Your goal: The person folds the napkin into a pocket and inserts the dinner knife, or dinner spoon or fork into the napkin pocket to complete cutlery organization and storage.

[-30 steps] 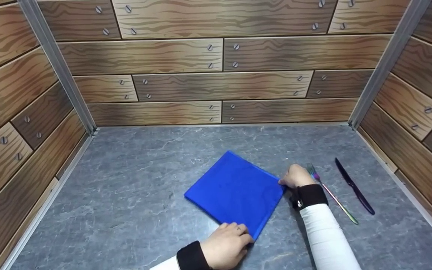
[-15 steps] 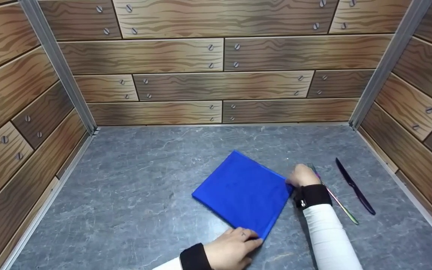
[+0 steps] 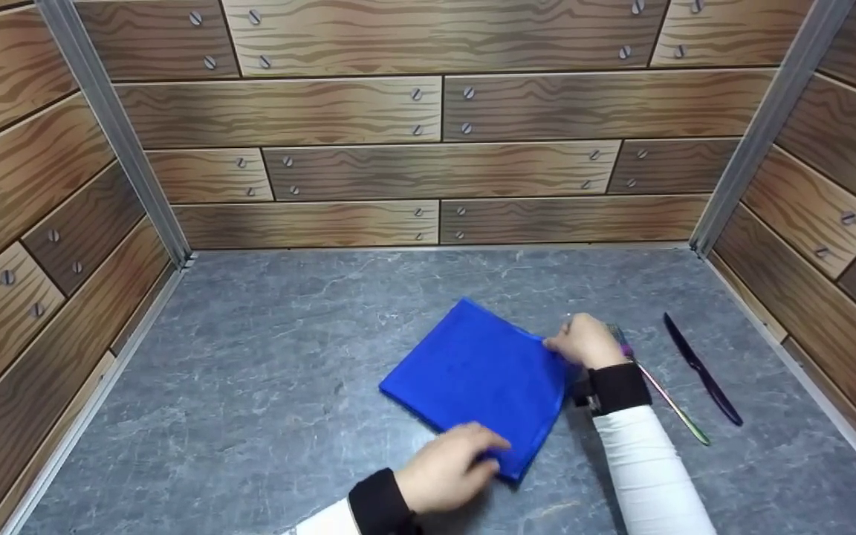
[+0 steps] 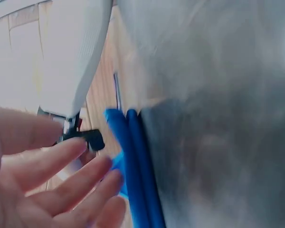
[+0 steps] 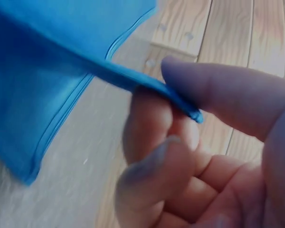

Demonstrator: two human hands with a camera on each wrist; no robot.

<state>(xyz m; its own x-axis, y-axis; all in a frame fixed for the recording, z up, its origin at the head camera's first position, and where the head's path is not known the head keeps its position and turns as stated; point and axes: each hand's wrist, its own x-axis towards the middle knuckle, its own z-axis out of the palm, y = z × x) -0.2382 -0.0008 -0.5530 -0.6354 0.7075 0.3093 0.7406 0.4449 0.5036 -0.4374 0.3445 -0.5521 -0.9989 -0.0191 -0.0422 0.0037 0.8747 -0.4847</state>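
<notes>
A blue folded cloth lies diagonally on the grey tabletop. My right hand pinches its right corner between thumb and fingers; in the right wrist view that cloth edge is raised, with another layer beneath it. Near the front corner, my left hand hovers with fingers extended and loosely bent. The left wrist view has the fingers apart from the cloth's stacked folds, gripping nothing.
A rainbow-coloured fork lies just right of my right wrist, its head partly behind the hand. Farther right is a dark purple knife. Wood-patterned walls enclose the tabletop on the back and both sides.
The cloth first shifted slightly right. Then my right hand drew its right corner up and leftward, while my left hand came off the front corner.
</notes>
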